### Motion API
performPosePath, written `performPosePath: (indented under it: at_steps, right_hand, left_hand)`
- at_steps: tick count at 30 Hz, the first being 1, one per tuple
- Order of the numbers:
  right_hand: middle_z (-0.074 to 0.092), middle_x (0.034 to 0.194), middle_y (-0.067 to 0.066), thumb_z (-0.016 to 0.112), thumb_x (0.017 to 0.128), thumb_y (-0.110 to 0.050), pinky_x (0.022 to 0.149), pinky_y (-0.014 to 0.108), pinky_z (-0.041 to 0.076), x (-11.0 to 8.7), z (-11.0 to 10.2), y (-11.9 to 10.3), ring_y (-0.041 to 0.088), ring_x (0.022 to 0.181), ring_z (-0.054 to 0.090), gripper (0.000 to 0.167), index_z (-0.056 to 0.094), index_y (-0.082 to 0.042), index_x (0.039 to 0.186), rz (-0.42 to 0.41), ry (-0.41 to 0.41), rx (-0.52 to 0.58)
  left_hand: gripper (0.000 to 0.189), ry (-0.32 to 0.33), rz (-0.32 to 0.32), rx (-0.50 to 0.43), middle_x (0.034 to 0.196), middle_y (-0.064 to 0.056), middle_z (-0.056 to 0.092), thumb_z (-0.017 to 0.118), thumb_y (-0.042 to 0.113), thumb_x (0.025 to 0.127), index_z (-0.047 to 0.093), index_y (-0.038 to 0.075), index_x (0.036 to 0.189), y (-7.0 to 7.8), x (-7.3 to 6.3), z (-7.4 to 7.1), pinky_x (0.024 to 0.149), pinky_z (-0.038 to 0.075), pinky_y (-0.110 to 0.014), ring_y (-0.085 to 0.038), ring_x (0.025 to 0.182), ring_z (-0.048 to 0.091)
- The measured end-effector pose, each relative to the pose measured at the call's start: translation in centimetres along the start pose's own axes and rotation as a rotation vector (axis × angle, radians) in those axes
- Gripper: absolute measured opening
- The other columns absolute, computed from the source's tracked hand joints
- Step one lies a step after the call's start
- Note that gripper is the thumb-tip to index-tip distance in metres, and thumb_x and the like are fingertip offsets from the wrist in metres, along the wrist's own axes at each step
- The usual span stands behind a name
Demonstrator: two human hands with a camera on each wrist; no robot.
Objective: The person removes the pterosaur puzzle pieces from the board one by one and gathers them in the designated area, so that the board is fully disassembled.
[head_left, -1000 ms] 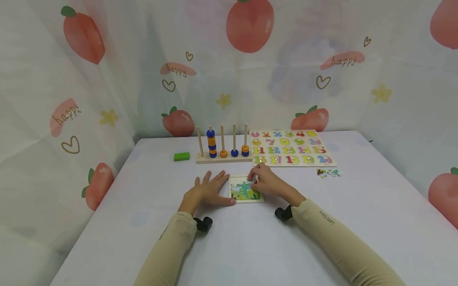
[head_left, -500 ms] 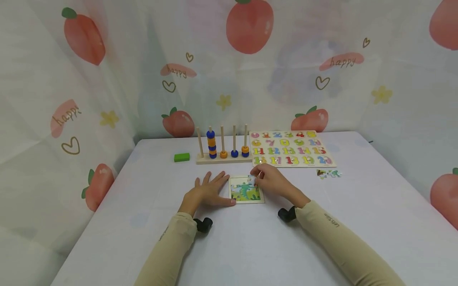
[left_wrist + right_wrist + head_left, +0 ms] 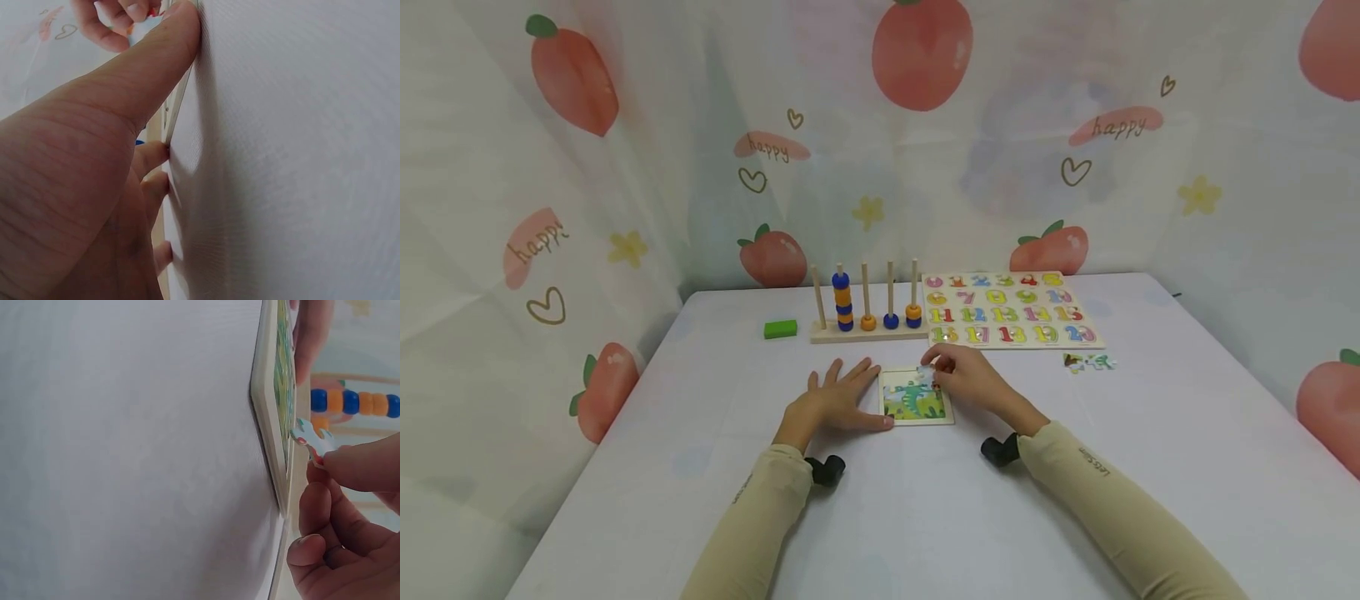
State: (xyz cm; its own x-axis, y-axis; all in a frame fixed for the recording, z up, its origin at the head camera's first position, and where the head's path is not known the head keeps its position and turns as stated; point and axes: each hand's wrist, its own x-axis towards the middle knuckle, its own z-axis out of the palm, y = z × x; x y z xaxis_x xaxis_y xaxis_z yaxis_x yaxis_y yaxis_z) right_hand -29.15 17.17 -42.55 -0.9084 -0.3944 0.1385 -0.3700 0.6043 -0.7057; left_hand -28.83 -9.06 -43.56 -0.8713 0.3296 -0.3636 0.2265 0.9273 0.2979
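A small framed jigsaw puzzle [image 3: 913, 402] with a green dinosaur picture lies on the table between the hands. My left hand [image 3: 835, 403] rests spread at its left side, thumb on the lower left corner and fingers on the tabletop. Over the upper right part of the frame, my right hand [image 3: 972, 379] pinches a puzzle piece [image 3: 315, 442] between thumb and fingers. In the right wrist view that piece is pale blue with red and green marks, tilted up at the picture's surface. Whether it touches the picture is hard to tell.
Two loose puzzle pieces [image 3: 1090, 362] lie to the right. A number board [image 3: 1011, 310] stands behind, beside a wooden peg rack [image 3: 868, 333] with blue and orange beads. A green block [image 3: 781, 329] sits at the back left, before a printed curtain [image 3: 850, 167].
My right hand has shifted slightly right and turned, so more of the pinched piece shows. The left hand stays in place.
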Motion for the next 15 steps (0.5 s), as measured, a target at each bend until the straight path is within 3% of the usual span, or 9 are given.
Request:
performPosePath:
  at_steps: [15]
  right_hand:
    - [0.072,0.099,0.009,0.064,0.100,-0.001,0.081,0.038,0.053,-0.8,-1.5,0.6,0.025,0.090,0.063,0.023,0.072,-0.004,0.122,0.053,0.077,-0.016]
  left_hand:
    - [0.106,-0.005,0.001,0.005,0.180,0.008,0.004,0.069,0.076,0.090,0.019,0.034,0.173,-0.2,0.3,0.1,0.124,-0.006,-0.071,-0.039,0.163,-0.008]
